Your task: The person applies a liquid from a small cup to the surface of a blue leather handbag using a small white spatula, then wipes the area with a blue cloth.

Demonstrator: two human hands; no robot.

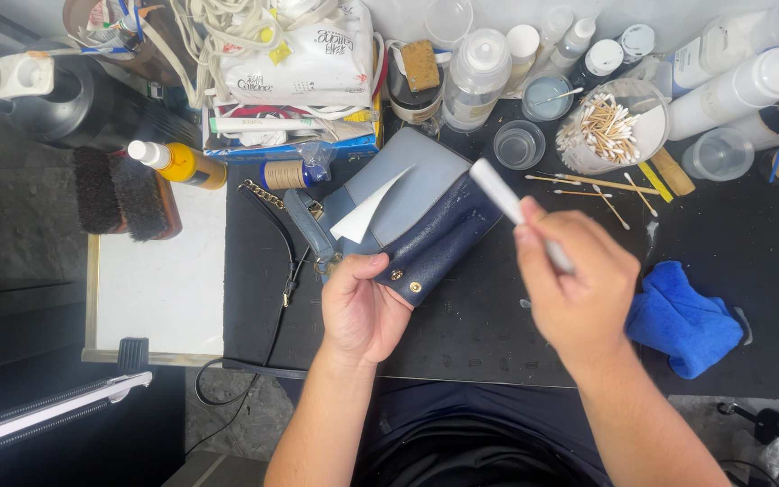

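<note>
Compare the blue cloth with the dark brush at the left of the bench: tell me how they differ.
The blue cloth is bright blue and soft, crumpled in a heap; the dark brush is blackish, with stiff-looking bristles, lying flat. The cloth sits on the black mat beside the right hand; the brush lies off the mat, far from both hands. Neither is being held or touched.

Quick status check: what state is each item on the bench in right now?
Navy handbag: lying flat, flap open, held by left hand.
White paper slip: tucked in the bag.
White stick tool: gripped in right hand, raised over the bag.
Blue cloth: crumpled.
Cotton swab cup: open, full.
</note>
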